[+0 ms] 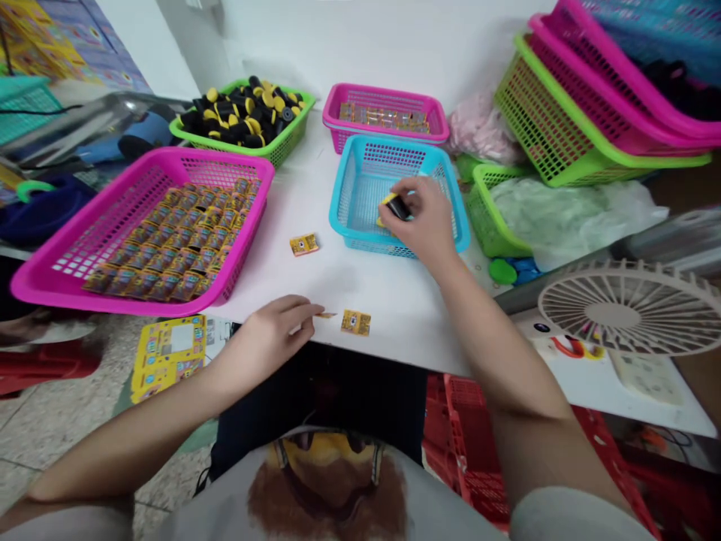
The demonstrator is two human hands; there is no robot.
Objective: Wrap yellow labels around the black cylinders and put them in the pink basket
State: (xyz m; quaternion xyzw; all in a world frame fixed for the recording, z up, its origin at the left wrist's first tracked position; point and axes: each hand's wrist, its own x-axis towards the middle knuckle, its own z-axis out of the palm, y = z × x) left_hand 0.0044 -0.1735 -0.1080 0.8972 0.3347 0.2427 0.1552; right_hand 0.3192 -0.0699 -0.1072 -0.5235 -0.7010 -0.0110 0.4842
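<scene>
My right hand [425,218] is over the blue basket [342,214], its fingers closed round a small black and yellow cylinder [399,207]. Near the table's front edge, my left hand [279,327] pinches a thin printed card [325,315], seen almost edge-on. Just right of it a yellow printed card [356,322] lies flat on the white table. Farther back, between the pink and blue baskets, sits a small stack of similar yellow cards [304,244].
At left stands a pink basket [135,158] with rows of small packaged pieces. Behind are a green basket [287,146] of black and yellow cylinders and a pink basket [388,92] of clear pieces. Stacked baskets [541,120] and a fan [613,312] are at right.
</scene>
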